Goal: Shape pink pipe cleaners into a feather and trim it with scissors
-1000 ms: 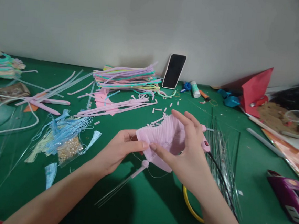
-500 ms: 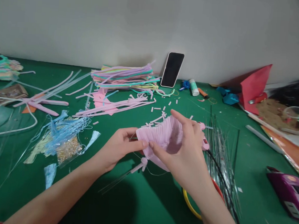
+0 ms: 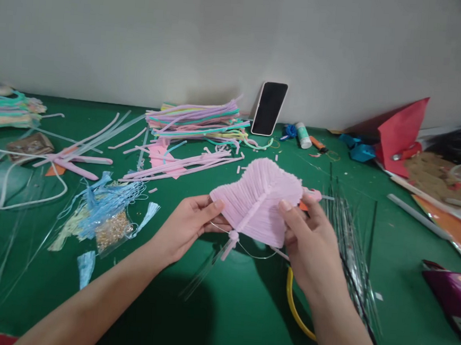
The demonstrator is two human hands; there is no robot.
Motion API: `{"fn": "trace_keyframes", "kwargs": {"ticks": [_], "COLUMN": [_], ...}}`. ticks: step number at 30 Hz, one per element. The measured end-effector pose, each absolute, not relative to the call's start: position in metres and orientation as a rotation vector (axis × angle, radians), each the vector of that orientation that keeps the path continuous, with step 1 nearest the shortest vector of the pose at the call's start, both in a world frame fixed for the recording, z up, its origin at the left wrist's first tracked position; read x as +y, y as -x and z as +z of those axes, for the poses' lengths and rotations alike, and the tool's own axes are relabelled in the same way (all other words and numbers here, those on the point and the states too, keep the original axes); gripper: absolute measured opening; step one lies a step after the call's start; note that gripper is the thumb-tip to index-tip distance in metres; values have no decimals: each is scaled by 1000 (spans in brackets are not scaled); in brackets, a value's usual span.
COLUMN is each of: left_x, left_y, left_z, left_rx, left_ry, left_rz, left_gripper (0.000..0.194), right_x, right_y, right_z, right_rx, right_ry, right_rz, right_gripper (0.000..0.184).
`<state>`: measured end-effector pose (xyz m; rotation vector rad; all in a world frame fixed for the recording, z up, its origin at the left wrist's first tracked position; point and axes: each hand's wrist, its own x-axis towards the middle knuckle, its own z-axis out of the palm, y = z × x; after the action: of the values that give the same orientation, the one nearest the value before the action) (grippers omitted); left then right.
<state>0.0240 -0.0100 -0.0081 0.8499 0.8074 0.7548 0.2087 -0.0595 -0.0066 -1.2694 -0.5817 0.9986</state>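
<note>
Both hands hold up a pink heart-shaped piece made of ribbed pipe cleaners, with a thin stem and wire loop hanging below it. My left hand pinches its left edge between thumb and fingers. My right hand grips its right edge, thumb on the front face. The piece floats above the green table, spread flat toward me.
A stack of pastel pipe cleaners and a black phone stand by the wall. Blue tassels and a bag of gold beads lie left. Thin wires, a yellow ring, red paper and a purple device are right.
The pink piece went from curled between my hands to spread open and flat. My right hand shifted from over its top to its right edge.
</note>
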Motion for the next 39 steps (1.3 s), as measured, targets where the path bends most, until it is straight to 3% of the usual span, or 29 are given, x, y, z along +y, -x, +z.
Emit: {"fn": "trace_keyframes", "kwargs": {"ticks": [3, 10, 17, 28, 39], "left_x": [-10, -8, -19, -22, -24], "left_y": [-24, -20, -33, -35, -39], "left_z": [-8, -11, -13, -13, -18], "left_rx": [826, 968, 983, 1011, 997], "left_ry": [-836, -879, -748, -895, -853], "left_rz": [717, 621, 906, 643, 762], "left_gripper": [29, 26, 26, 31, 29], "right_x": [-57, -54, -57, -61, -65], "right_y": [-210, -205, -170, -166, -165], "right_z": [-11, -17, -18, -29, -31], "right_rx": [-505, -404, -358, -404, -499], "right_ry": [1215, 1138, 990, 1079, 1075], "right_rz": [1235, 1154, 1289, 1265, 1240], "right_gripper": [41, 26, 26, 18, 30]}}
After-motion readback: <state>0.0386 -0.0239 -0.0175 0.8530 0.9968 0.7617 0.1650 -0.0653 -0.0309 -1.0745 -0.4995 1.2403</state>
